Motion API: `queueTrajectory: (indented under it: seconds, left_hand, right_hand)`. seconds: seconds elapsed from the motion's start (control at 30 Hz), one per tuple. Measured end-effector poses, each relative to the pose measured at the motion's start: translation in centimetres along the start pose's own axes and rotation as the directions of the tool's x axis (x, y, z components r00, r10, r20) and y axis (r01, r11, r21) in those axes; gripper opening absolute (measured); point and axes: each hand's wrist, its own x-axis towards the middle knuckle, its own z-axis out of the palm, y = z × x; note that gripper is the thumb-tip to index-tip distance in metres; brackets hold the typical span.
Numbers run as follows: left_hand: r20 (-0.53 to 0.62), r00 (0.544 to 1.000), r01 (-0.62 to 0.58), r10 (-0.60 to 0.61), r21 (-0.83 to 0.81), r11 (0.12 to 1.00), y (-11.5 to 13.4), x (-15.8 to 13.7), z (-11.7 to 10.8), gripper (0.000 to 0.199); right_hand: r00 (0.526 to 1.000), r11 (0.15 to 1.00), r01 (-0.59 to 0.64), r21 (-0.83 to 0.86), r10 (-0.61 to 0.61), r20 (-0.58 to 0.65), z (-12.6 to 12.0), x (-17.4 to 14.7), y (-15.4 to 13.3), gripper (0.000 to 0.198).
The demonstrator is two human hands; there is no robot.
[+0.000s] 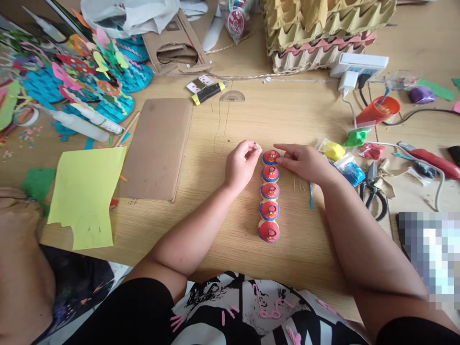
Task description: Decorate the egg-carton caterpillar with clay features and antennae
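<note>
Five would be too exact to stress, so: a straight column of several round red clay pieces with blue edges and small raised decorations runs down the table; the farthest clay piece [271,156] lies between my hands. My left hand [243,164] is closed in a pinch just left of it, around something tiny with a purplish tip that I cannot make out. My right hand [305,163] reaches in from the right, index finger stretched out beyond the piece and thumb touching its right edge. Thin wooden sticks [299,183] and a blue modelling tool [311,196] lie below my right hand.
Clay packets such as a yellow one [333,150], black-handled scissors [373,191] and an orange cup [381,110] are at right. Cardboard [158,148] and yellow paper [86,191] lie left. Egg trays [316,38] stand behind. Another person's arm [21,268] shows at far left.
</note>
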Motion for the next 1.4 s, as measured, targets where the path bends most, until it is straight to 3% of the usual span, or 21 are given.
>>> queueTrajectory:
  seconds: [0.17,0.5,0.8,1.0,1.4]
  left_hand:
    - [-0.004,1.0,0.009,-0.009,0.025,1.0,0.3,0.0,0.0,0.003]
    - [-0.004,0.998,0.058,-0.058,-0.038,0.998,1.0,0.0,0.0,0.009]
    - [0.037,0.995,0.098,-0.096,-0.051,0.994,1.1,-0.3,0.1,0.017]
    - [0.043,0.993,0.108,-0.107,-0.024,0.994,1.2,-0.2,0.0,0.022]
    - [0.016,0.996,0.089,-0.092,0.11,0.99,1.4,-0.5,-0.6,0.048]
  right_hand:
    - [0.997,1.0,0.01,0.0,-0.01,0.08,-0.4,-0.1,-0.3,0.064]
    - [0.995,0.998,-0.009,-0.058,0.015,0.098,-0.4,0.0,-0.4,0.068]
    - [0.999,0.99,0.038,-0.137,-0.034,0.028,0.0,-0.1,-0.1,0.058]
    - [1.0,0.987,0.007,-0.161,-0.004,0.02,-0.1,-0.1,-0.3,0.059]
    - [1.0,0.98,0.015,-0.199,-0.011,0.021,0.0,-0.3,-0.2,0.052]
